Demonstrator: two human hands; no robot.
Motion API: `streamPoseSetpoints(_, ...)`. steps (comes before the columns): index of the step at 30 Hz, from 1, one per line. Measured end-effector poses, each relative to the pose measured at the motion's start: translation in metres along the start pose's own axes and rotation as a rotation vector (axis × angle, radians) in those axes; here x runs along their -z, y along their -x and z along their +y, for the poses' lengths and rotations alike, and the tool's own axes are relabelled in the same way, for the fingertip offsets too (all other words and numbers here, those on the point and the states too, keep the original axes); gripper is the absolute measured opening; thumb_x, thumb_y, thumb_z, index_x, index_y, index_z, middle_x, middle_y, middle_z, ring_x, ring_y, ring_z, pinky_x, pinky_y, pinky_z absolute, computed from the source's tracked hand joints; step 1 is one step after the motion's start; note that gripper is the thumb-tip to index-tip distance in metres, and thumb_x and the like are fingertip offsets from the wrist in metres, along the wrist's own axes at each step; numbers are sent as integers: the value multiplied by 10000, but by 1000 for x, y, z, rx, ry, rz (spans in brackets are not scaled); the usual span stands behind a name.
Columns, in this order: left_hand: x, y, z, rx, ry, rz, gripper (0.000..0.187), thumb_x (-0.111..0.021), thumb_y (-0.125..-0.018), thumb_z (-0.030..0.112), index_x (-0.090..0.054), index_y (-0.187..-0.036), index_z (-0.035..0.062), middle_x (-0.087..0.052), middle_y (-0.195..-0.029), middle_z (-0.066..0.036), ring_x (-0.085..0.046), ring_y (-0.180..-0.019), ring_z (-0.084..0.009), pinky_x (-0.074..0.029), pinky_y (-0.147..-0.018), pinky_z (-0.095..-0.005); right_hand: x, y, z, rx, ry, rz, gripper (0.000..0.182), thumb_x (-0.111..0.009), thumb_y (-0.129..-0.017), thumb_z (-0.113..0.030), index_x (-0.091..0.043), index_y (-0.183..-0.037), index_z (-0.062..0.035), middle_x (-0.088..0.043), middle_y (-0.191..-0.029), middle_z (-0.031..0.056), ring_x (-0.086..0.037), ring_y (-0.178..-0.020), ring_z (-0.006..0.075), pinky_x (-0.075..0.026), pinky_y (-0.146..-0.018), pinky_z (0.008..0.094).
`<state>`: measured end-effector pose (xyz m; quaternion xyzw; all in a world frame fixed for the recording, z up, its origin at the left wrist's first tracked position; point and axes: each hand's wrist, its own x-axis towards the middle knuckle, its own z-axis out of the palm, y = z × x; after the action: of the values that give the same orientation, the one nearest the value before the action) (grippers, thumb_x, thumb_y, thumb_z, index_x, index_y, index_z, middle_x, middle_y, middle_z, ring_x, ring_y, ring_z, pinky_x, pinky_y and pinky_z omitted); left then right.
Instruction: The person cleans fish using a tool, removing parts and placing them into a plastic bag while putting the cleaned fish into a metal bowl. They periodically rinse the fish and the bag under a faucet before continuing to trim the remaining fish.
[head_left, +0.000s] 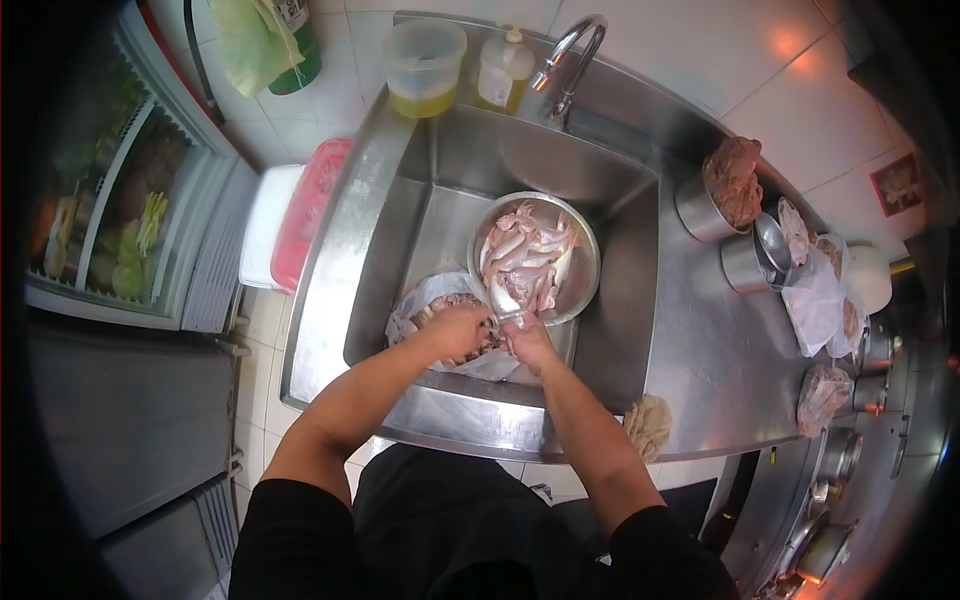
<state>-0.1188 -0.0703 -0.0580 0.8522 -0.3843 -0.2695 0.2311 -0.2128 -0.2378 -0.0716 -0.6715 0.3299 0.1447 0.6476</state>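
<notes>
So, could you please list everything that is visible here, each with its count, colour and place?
sink: one, steel, centre.
bowl: one, steel, in the sink, holding pale pink fish.
plastic bag: one, white, in the sink under the hands.
tap: one, chrome, behind the sink.
tub: one, clear with yellow liquid, on the sink's back edge.
soap bottle: one, yellowish, beside the tub.
pots: several, steel, on the right counter.
left hand: in the bag.
right hand: holding one fish.
</notes>
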Motion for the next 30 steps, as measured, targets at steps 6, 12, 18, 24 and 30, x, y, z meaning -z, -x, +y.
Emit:
streamPoseSetpoints(6, 28, -12, -8, 234, -9, 42, 321, -591, -876, 267, -598, -1100, 38, -634, -1040, -253, -604, -991, -415, -477, -859, -484, 2, -10, 12, 95, 36, 20, 372, -598, -936, -201, -538, -1286, -87, -629, -1006, 52, -607, -731, 154, -505, -617, 280)
streamPoseSetpoints(12, 47, -16, -6, 169, 1, 18, 334, -530, -880, 271, -613, -1058, 1, -654, -997, -265, -619, -990, -410, -476, -896, -479, 6, -20, 22, 178, 283, 111, 343, -613, -918, -194, -585, -1235, -67, -638, -922, 73, -589, -699, 143, -488, -627, 312)
streamPoseSetpoints(18, 38, -23, -9, 139, 74, 14, 362, -519, -886, 290, -616, -1040, -22, -652, -1023, -265, -618, -999, -407, -473, -908, -472, 4, -32, 42, 325, 441, 200, 352, -606, -904, -201, -593, -1223, -53, -665, -1005, 146, -636, -839, 227, -499, -759, 354)
streamPoseSetpoints(24, 46, -16, 5, 129, 47, -44, 397, -508, -881, 282, -635, -1051, -53, -650, -1047, -265, -616, -1038, -387, -471, -934, -448, 2, -9, 15, 322, 510, 217, 385, -596, -884, -209, -585, -1243, -71, -640, -1141, 225, -586, -1118, 362, -444, -960, 394)
streamPoseSetpoints(30, 47, -35, -11, 281, -73, -183, 392, -542, -846, 286, -691, -963, -58, -647, -1072, -269, -637, -1010, -369, -483, -911, -431, -2, -3, 5, 355, 633, 317, 390, -600, -863, -197, -586, -1251, -150, -577, -1243, 224, -569, -1118, 393, -451, -960, 428)
